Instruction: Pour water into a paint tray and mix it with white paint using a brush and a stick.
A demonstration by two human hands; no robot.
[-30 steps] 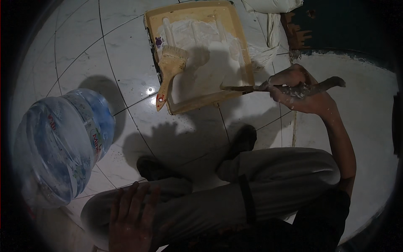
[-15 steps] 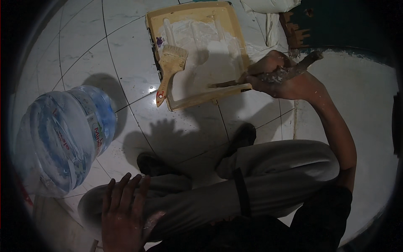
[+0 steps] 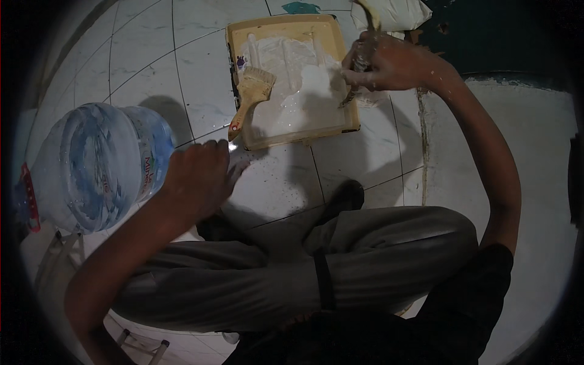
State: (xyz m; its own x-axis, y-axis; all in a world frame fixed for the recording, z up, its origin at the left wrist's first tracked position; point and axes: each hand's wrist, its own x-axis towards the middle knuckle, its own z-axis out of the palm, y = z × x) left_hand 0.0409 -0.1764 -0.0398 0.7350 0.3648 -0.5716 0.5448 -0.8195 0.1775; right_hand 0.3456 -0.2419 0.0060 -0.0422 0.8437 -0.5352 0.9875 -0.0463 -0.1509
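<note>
Floor point(image 3: 286, 182) of pale tiles fills the view, and we sit on it with our legs folded in grey trousers point(image 3: 304, 274). Next in size, a clear water jug point(image 3: 97, 167) lies on its side at our left. Ahead sits a yellow paint tray point(image 3: 292, 79) holding white paint, with a wooden-handled brush point(image 3: 252, 97) resting on its left edge. Our right hand point(image 3: 389, 61) is closed around a paint-caked stick-like tool point(image 3: 359, 73), its tip at the tray's right rim. Our left hand point(image 3: 198, 176) hovers loosely curled, holding nothing, between jug and tray. We judge the paint is being stirred or scraped; next calls for steadying the tray. A second ago the left hand lay by our knee, and the right hand was lower, beside the tray's corner.
</note>
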